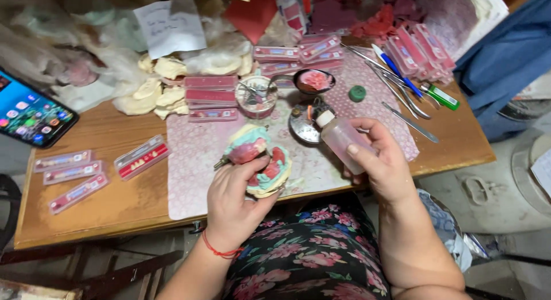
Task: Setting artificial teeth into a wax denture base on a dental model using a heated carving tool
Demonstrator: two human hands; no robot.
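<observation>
My wooden bench point(115, 197) spreads out in front of me, with a pale patterned mat point(201, 156) covering its middle. A phone point(31, 113) with a lit screen lies at the far left edge, and 3 flat pink strips point(69, 175) sit near it. My 2 hands are apart, each closed around something. My left hand point(232, 199) grips a dental model point(258, 162) of pink, teal and cream, held just above the mat's near edge. My right hand point(381, 165) clasps a small translucent plastic bottle point(341, 136), tilted toward the model. Metal instruments point(396, 88) lie beyond it.
</observation>
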